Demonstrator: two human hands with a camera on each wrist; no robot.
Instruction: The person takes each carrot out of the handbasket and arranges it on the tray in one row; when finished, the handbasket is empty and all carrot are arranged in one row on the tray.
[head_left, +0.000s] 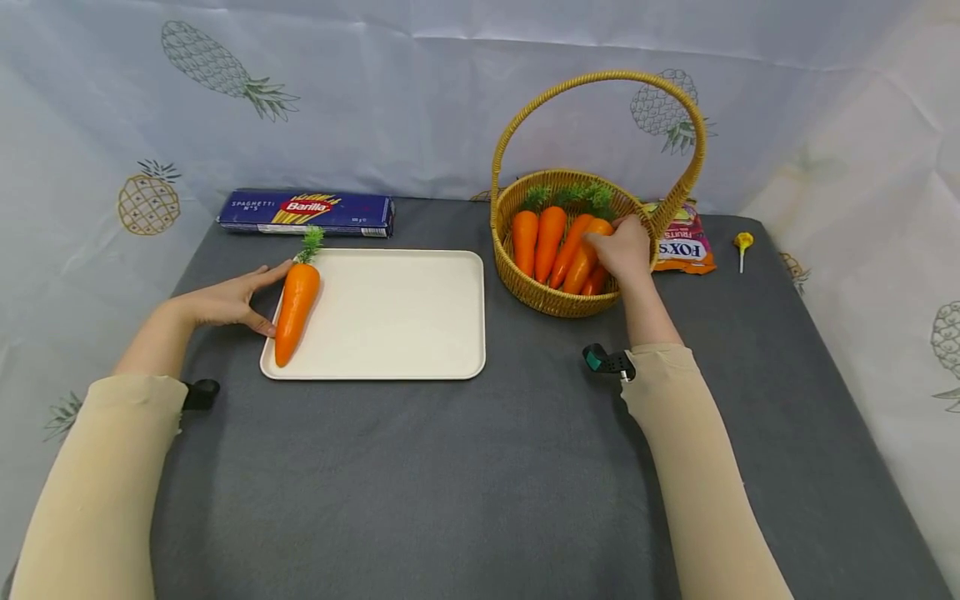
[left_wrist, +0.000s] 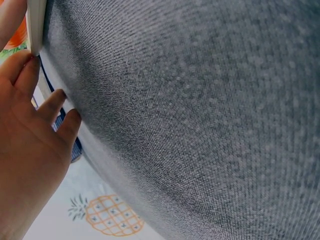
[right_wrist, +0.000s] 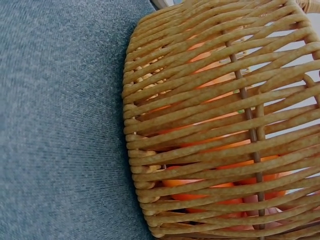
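My left hand [head_left: 225, 300] is at the left edge of a cream tray [head_left: 397, 317], fingers spread and fairly straight. Its thumb and forefinger reach the tray's rim beside an orange carrot [head_left: 297, 312] with a green top, which lies along that side. In the left wrist view, fingertips of the hand [left_wrist: 35, 115] meet the tray's corner [left_wrist: 35, 30]. My right hand [head_left: 624, 246] reaches into a wicker basket [head_left: 555, 302] and grips a carrot [head_left: 587, 257] near its thick end. Several more carrots [head_left: 551, 237] lie there. Through the weave [right_wrist: 215, 115], orange carrots and fingertips show partly.
A blue spaghetti box [head_left: 307, 213] lies behind the tray. Right of the basket are a candy bag [head_left: 682, 242], partly hidden by it, and a yellow lollipop [head_left: 742, 242]. The basket's tall handle [head_left: 600, 77] arches above it. Grey cloth [head_left: 420, 467] covers the table.
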